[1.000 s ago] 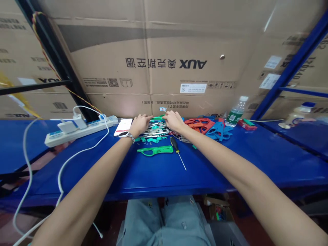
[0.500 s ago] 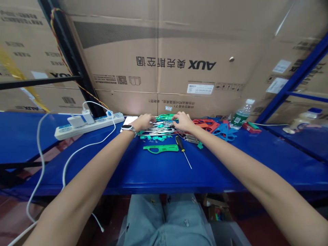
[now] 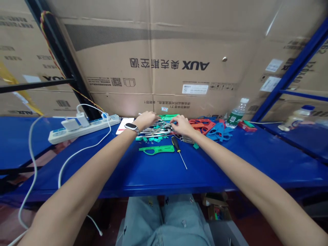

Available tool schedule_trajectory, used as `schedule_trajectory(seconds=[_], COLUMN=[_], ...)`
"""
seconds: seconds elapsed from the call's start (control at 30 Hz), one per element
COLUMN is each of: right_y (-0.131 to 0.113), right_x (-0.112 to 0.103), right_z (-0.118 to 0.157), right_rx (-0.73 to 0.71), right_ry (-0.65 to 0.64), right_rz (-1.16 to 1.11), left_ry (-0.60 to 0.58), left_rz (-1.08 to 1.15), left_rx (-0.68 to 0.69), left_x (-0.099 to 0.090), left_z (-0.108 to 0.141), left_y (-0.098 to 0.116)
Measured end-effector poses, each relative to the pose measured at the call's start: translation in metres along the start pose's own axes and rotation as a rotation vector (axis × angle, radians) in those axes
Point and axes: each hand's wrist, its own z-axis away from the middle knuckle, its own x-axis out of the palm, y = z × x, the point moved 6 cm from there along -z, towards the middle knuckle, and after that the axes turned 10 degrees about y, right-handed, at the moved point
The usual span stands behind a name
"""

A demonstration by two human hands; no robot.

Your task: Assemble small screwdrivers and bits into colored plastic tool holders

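My left hand, with a watch on its wrist, is over the left part of a pile of thin metal parts. Its fingers are bent and pressed together; what they hold is too small to name. At the pile's right side my right hand has its fingertips drawn together, with something small and unclear at them. Small teal pieces lie along the pile's near edge. Closer to me are a green casing half and a screwdriver with a black and yellow handle.
Red casings and blue casings lie right of the pile, near a water bottle. A white power strip with cables and a white phone-like object are at left. Cardboard stands behind.
My left hand has shifted up over the pile, its wrist no longer as low beside the white object. My right hand's fingers have drawn closer together. The whole view has shifted slightly.
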Motion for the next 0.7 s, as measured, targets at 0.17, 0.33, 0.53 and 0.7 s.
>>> schedule_trajectory(seconds=[0.17, 0.33, 0.53, 0.7], right_y=[-0.004, -0.008, -0.007, -0.002], right_x=[0.005, 0.007, 0.007, 0.004], right_z=[0.006, 0.001, -0.001, 0.005], right_rx=[-0.006, 0.014, 0.039, 0.030], right_ry=[0.065, 0.142, 0.109, 0.081], right_rz=[-0.074, -0.119, -0.049, -0.129], left_ry=[-0.071, 0.005, 0.048, 0.028], left_rz=[-0.217, -0.204, -0.204, -0.175], left_rx=[0.145, 0.106, 0.038, 0.013], left_x=[-0.023, -0.042, -0.044, -0.037], left_z=[0.007, 0.003, -0.007, 0.000], left_y=[0.019, 0.025, 0.027, 0.025])
